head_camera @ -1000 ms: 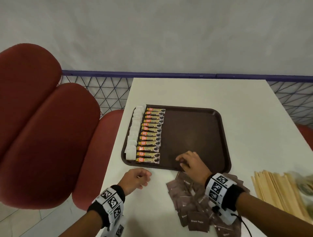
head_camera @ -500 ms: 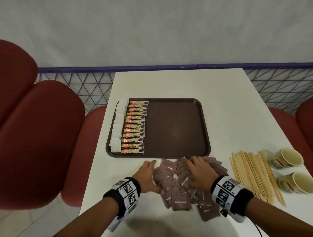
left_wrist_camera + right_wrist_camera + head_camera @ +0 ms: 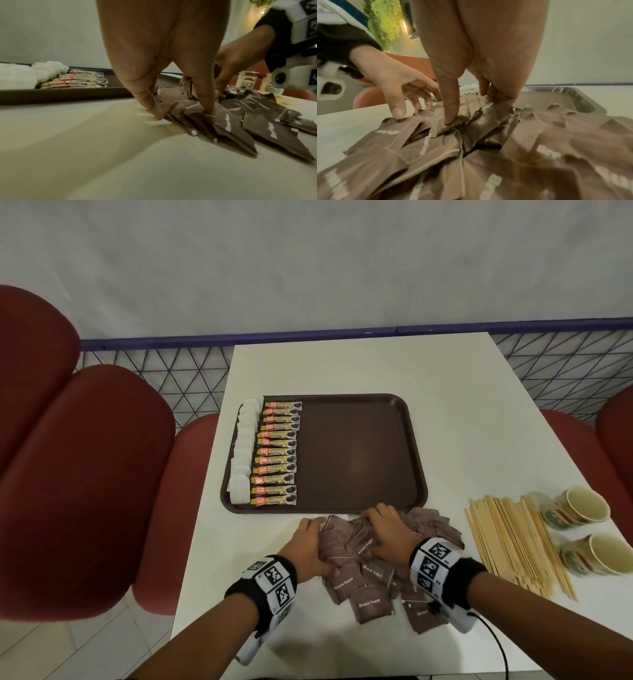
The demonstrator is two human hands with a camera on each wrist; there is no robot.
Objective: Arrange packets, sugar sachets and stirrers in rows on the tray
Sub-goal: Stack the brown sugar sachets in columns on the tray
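A brown tray (image 3: 359,457) lies on the white table and holds a row of white sachets (image 3: 245,450) beside a row of orange coffee packets (image 3: 277,453) along its left side. In front of the tray lies a loose pile of brown sugar sachets (image 3: 370,594). My left hand (image 3: 317,529) grips the pile's left edge, its thumb and fingers pinching several sachets (image 3: 231,121). My right hand (image 3: 383,525) rests on the pile's far part, thumb and curled fingers squeezing sachets (image 3: 471,162) together. Wooden stirrers (image 3: 513,542) lie in a bundle to the right.
Two paper cups (image 3: 579,508) lie on their sides right of the stirrers, near the table's right edge. Red chairs (image 3: 85,474) stand to the left. A blue mesh railing (image 3: 191,368) runs behind the table. The right two-thirds of the tray is bare.
My right hand came back off the tray's front edge onto the brown sachet pile. The left hand moved right from the bare table and took hold of the pile's left side.
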